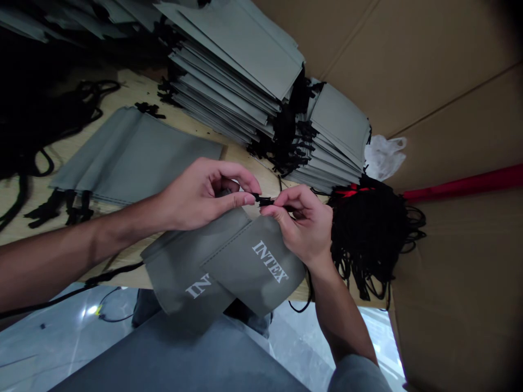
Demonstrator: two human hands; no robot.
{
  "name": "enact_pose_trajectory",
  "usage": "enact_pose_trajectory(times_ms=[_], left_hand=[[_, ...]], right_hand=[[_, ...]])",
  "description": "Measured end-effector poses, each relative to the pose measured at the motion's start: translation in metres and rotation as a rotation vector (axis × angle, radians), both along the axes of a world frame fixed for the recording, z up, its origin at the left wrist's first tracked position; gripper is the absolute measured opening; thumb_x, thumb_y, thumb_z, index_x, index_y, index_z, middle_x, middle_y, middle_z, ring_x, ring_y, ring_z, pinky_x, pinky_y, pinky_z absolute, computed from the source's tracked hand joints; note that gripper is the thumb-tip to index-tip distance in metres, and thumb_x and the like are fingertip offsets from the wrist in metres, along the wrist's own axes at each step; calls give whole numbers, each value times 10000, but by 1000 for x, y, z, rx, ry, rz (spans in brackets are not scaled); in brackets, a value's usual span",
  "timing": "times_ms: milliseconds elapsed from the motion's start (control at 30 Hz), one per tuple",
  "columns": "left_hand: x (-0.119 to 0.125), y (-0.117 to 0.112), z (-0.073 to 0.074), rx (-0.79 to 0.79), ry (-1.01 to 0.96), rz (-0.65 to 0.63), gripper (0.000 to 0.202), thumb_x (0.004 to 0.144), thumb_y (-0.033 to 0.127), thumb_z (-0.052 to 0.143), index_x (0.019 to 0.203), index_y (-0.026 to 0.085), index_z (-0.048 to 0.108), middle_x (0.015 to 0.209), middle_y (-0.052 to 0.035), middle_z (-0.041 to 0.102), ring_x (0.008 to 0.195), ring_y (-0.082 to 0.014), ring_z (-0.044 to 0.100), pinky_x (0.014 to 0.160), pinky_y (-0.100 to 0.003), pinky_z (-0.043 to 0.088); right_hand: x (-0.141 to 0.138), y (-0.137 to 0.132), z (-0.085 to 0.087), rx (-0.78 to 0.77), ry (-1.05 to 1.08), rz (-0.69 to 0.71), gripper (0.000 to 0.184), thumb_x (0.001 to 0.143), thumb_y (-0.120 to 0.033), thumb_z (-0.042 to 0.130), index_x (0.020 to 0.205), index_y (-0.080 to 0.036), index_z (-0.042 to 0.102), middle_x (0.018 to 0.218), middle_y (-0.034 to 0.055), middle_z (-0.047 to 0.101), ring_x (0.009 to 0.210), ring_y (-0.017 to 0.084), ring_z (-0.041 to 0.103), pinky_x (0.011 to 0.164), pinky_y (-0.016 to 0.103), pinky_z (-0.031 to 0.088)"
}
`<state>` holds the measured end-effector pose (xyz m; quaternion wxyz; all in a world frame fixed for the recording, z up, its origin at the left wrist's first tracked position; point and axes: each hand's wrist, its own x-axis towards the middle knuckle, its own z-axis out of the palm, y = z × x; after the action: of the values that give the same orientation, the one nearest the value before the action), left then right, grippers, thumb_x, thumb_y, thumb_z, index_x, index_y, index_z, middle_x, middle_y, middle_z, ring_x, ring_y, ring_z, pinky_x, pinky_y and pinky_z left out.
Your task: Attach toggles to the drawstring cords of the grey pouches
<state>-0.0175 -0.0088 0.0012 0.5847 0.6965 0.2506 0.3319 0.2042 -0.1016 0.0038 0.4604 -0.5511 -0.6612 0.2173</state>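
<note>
Both my hands meet over the table's front edge, pinching a short black cord [265,201] between them. My left hand [212,193] holds it from the left, thumb and forefinger pressed together. From the right, my right hand [304,220] grips the other side with thumb and fingertips. Below them hang two grey fabric pouches: a front pouch [245,272] printed INTEX in white, overlapping a rear pouch [171,272] whose print is partly covered. Whether the cord is knotted is too small to tell.
Behind lie a tall stack of grey pouches [241,49] and a smaller stack [339,114]. Several pouches [151,147] lie flat at left. A black cord bundle [363,234], a clear plastic bag [384,155] and a cardboard wall [457,272] are at right. Dark cords [24,109] are at far left.
</note>
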Motion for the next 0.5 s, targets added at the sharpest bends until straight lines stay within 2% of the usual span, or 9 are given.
enact_pose_trajectory(times_ms=[133,367,500], left_hand=[[0,0,-1,15,-1,1,224,909,374,855,1017,181,819,875,-41,803,708,-117,679,608,-190,491],[0,0,-2,28,8,10,204,921,362,837,1028,188,829,910,-45,824,755,-136,724,662,-197,542],[-1,0,-1,42,44,25,195,921,359,832,1034,200,838,882,-44,817,739,-137,716,611,-199,509]], right_hand=[[-1,0,1,3,-7,4,228,903,-322,890,931,-254,674,804,-45,761,646,119,692,603,247,550],[-1,1,1,10,-24,9,237,910,-342,883,921,-242,669,790,-46,754,640,116,689,637,246,570],[-1,1,0,20,-10,22,228,903,-295,890,925,-244,669,794,-53,757,643,111,692,650,242,576]])
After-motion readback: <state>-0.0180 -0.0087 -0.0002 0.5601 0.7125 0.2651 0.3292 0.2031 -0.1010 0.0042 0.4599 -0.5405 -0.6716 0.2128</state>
